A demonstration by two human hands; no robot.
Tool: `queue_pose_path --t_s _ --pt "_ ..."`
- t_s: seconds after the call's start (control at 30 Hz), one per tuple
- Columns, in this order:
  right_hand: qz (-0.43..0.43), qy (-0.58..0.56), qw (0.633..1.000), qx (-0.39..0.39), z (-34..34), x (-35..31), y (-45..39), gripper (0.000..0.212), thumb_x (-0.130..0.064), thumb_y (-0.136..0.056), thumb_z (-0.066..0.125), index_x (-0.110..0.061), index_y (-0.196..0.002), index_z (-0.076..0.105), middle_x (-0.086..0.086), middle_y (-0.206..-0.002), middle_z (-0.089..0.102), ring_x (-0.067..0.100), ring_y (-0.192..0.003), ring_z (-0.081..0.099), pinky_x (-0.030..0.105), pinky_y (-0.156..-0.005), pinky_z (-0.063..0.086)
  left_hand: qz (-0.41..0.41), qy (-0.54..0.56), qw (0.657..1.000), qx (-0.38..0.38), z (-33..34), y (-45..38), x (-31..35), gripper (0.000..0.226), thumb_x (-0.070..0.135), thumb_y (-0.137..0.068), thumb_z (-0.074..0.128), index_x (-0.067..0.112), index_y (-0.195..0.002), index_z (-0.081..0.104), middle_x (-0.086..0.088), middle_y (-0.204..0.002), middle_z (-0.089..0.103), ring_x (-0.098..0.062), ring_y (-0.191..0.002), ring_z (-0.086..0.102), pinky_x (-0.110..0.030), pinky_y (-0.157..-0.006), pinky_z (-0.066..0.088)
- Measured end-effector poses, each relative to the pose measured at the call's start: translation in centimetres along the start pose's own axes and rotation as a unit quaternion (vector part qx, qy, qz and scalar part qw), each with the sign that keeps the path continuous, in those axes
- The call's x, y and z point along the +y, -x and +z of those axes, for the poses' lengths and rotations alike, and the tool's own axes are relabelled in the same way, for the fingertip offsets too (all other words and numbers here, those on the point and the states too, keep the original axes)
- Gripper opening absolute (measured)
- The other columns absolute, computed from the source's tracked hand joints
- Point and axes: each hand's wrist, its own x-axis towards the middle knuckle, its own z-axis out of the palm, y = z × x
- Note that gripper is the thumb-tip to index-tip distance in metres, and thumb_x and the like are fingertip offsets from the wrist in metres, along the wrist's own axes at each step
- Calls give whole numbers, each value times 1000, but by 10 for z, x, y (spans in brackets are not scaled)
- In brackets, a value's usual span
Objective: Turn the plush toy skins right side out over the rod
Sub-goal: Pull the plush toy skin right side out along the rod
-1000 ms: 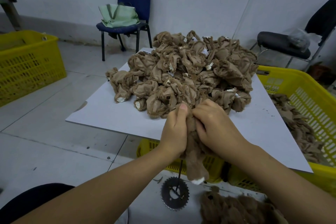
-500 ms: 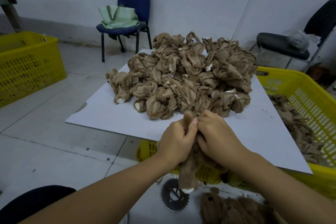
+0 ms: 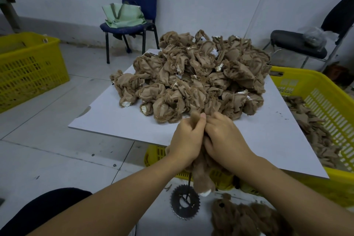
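A furry brown plush skin [image 3: 201, 180] with a white tip hangs between my hands at the board's near edge. My left hand [image 3: 186, 140] grips its left side, thumb pinching a small furry tip at the top. My right hand [image 3: 224, 138] grips the right side, fingers curled into the fabric. Below the hands a thin dark rod [image 3: 189, 182] rises from a black toothed wheel base [image 3: 184, 203] on the floor; its upper part is hidden by the skin. A big pile of inside-out tan skins [image 3: 195, 78] lies on the white board [image 3: 118, 119].
A yellow crate [image 3: 323, 101] with tan skins stands at the right under the board, another yellow crate [image 3: 28, 69] at far left. Furry brown finished skins [image 3: 243, 216] lie at bottom right. A blue chair with a green bag [image 3: 124, 15] and a dark chair [image 3: 298, 44] stand behind.
Both hands have come down and nearer with the skin. A small furry tip has come out at the top between the thumbs, and the hanging furry part has shifted slightly.
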Motion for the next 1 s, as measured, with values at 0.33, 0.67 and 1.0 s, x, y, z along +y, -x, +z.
queue_pose_path --t_s 0.33,0.67,1.0 --pt "-21 12 996 84 -19 -1 -5 10 -5 -85 63 -7 -75 65 4 -73 62 25 -80 50 37 -70 41 -16 78 995 54 -6 -13 23 47 69 -78 42 33 -47 46 11 -50 41 -8 -53 43 -39 -64 40" --pt "4 -40 999 17 -6 2 3 16 -8 -91 55 -7 -81 68 4 -74 61 22 -81 46 40 -76 44 -40 47 998 5 -1 1 7 47 60 -85 36 35 -46 45 10 -45 39 -3 -46 40 -35 -61 35" --pt "-3 -56 998 13 -6 3 11 13 -6 -88 57 -4 -83 69 7 -73 64 24 -78 48 42 -73 45 -4 9 1000 -5 4 12 4 51 76 -78 38 34 -54 53 5 -49 44 -18 -54 50 -55 -62 48"
